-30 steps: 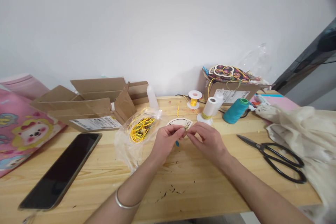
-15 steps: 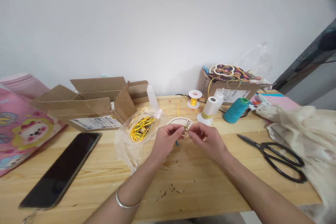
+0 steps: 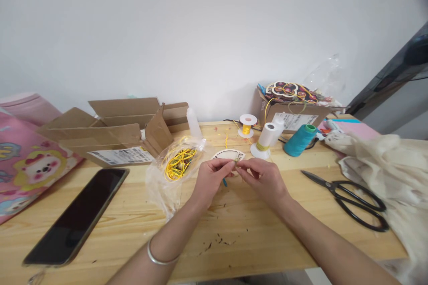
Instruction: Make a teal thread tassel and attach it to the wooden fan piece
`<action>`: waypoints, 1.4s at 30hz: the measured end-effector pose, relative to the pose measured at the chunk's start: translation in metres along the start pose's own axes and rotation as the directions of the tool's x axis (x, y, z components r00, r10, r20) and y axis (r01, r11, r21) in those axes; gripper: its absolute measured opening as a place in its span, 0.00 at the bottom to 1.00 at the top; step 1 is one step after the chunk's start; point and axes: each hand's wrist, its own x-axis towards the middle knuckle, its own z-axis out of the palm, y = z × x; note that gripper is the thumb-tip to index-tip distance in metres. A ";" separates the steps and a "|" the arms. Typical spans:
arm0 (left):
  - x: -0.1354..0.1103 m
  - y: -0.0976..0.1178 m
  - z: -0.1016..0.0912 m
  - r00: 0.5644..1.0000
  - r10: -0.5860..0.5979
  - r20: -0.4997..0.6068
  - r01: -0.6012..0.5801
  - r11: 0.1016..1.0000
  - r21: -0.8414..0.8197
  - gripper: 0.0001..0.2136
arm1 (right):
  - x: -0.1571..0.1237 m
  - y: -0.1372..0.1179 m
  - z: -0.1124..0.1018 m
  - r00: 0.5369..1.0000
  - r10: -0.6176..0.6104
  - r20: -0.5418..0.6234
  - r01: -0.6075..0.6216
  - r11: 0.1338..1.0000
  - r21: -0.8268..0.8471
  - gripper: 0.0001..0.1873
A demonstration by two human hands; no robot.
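In the middle of the table, my left hand (image 3: 212, 178) and my right hand (image 3: 264, 178) meet at the fingertips, both pinched closed. Between them is a thin olive-green cord (image 3: 236, 161), mostly covered by the fingers. A pale wooden fan-shaped cutout (image 3: 230, 153) shows its curved, openwork edge just behind my fingers; whether I grip it too is hidden. Below my left fingertips pokes out a small blue tassel-like bit (image 3: 225, 182). A clear plastic bag (image 3: 163, 191) with yellow cord (image 3: 179, 164) lies left of my left hand.
Behind my hands stand a yellow cord spool (image 3: 247, 127), a white spool (image 3: 264, 142) and a teal thread cone (image 3: 300, 140). Black scissors (image 3: 347, 196) and cream cloth (image 3: 394, 173) lie right. Leftward are a phone (image 3: 78, 213) and an open cardboard box (image 3: 103, 142); a filled box (image 3: 294, 116) sits behind.
My right hand has moved left, its fingertips now touching those of my left hand. The cord loop that showed between them is now mostly covered.
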 end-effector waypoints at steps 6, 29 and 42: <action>-0.001 0.003 0.002 1.000 0.017 -0.018 -0.016 0.998 0.053 0.09 | 0.001 0.001 -0.001 1.000 -0.011 -0.001 0.011 1.000 -0.006 0.09; 0.001 0.001 -0.006 0.884 0.354 0.305 -0.465 0.592 0.658 0.08 | 0.007 0.000 -0.009 0.941 -0.259 0.216 0.335 0.795 -0.506 0.09; 0.003 0.001 -0.014 0.780 0.475 0.408 -0.621 0.497 0.606 0.09 | 0.018 0.006 -0.009 0.906 0.271 0.324 -0.359 0.898 0.253 0.07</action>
